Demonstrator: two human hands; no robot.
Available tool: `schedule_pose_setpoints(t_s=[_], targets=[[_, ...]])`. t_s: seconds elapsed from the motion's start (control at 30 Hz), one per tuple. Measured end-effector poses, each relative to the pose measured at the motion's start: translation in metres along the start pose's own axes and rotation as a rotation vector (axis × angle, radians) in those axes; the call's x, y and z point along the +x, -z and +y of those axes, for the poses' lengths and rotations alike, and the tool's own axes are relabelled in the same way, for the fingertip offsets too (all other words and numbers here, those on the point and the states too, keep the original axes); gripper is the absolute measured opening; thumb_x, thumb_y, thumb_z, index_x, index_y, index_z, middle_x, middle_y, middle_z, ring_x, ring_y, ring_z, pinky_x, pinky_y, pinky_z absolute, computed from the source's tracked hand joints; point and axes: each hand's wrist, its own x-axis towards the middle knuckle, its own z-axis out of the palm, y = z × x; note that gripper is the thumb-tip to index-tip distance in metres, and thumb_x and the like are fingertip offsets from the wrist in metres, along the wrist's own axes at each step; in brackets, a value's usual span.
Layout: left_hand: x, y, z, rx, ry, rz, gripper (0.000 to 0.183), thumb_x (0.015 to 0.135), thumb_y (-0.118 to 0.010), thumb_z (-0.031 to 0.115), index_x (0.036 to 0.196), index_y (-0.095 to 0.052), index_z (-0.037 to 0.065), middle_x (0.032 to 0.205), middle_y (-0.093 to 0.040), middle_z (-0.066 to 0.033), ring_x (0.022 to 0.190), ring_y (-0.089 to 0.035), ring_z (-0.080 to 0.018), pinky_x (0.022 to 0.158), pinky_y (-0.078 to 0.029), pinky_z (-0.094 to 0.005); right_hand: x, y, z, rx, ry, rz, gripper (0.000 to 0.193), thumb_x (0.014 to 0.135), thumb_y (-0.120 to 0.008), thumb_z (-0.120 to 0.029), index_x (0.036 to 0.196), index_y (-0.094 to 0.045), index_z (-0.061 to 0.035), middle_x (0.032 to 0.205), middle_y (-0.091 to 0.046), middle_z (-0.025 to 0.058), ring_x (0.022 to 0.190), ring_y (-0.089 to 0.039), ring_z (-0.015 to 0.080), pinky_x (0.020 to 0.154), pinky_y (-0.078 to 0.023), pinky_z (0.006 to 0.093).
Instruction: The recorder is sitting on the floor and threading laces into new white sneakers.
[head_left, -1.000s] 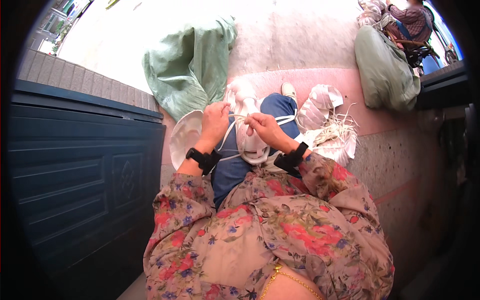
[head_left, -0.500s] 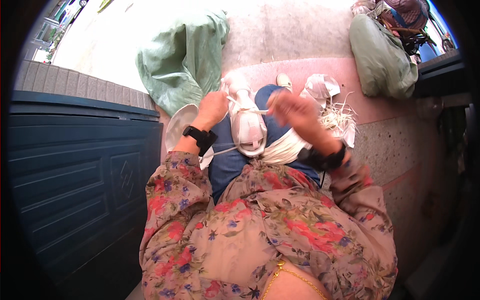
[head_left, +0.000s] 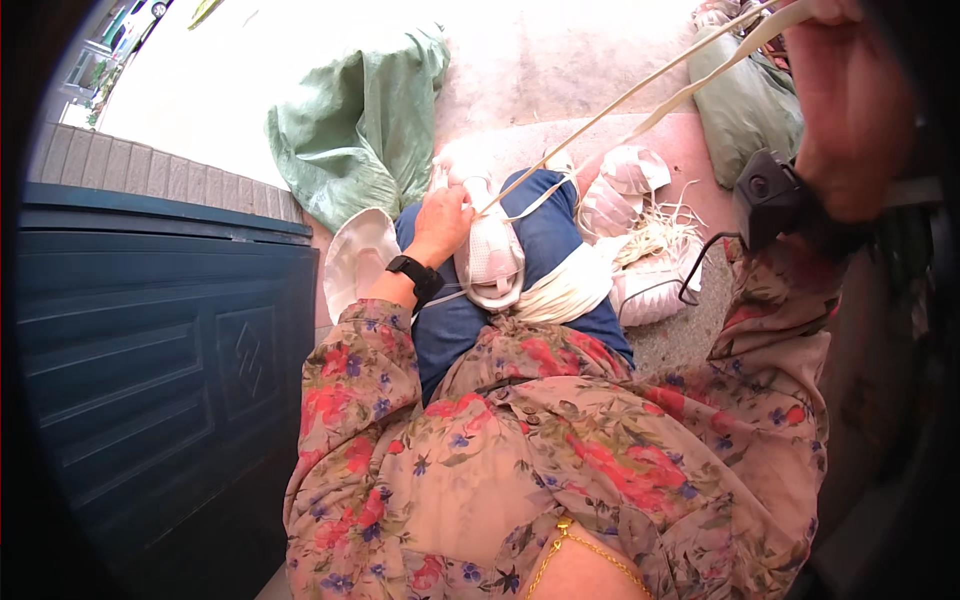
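Note:
A white shoe (head_left: 488, 262) lies between my thighs, its toe end near my lap. My left hand (head_left: 443, 226) is closed at the shoe's lacing, pinching a cream shoelace (head_left: 628, 132) there. From that spot the lace runs taut, up and to the right, to my raised right hand (head_left: 850, 110). The right hand is closed round the lace's far part, high at the upper right, with its fingertips cut off by the picture's edge. A bundle of cream laces (head_left: 562, 292) is draped over my right thigh.
White shoe pieces (head_left: 630, 190) and loose lace ends (head_left: 672, 232) lie right of my legs. Another white piece (head_left: 358, 255) is at the left. Green sacks (head_left: 360, 125) (head_left: 735, 120) stand ahead on both sides. A dark blue panelled door (head_left: 170, 360) borders the left.
My right hand has swung from beside the shoe far up and to the right, drawing the lace out long. My left hand has shifted slightly right and down, onto the shoe.

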Motion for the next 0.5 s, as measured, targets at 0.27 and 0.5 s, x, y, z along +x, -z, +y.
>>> schedule_pose_setpoints(t_s=[0.27, 0.5], targets=[[0.006, 0.006, 0.017, 0.543, -0.606, -0.113, 0.007, 0.067, -0.053, 0.004, 0.074, -0.054, 0.003, 0.076, -0.055, -0.0124, 0.081, -0.054, -0.0253, 0.066, -0.047, -0.0308, -0.015, 0.005, -0.009, -0.233, -0.184, 0.179, 0.025, 0.093, -0.042, -0.021, 0.098, -0.056, -0.0013, 0.054, -0.04, -0.0028, 0.049, -0.044, 0.009, 0.059, -0.042, 0.025], [-0.012, 0.017, 0.005, 0.522, -0.598, -0.009, 0.009, 0.064, -0.054, 0.006, 0.071, -0.049, 0.003, 0.07, -0.051, -0.0115, 0.071, -0.05, -0.0239, 0.061, -0.044, -0.0307, -0.041, 0.001, 0.006, -0.361, -0.618, -0.037, 0.029, 0.092, -0.044, -0.024, 0.092, -0.057, 0.0013, 0.058, -0.053, 0.0035, 0.053, -0.051, 0.0108, 0.055, -0.042, 0.0225]])
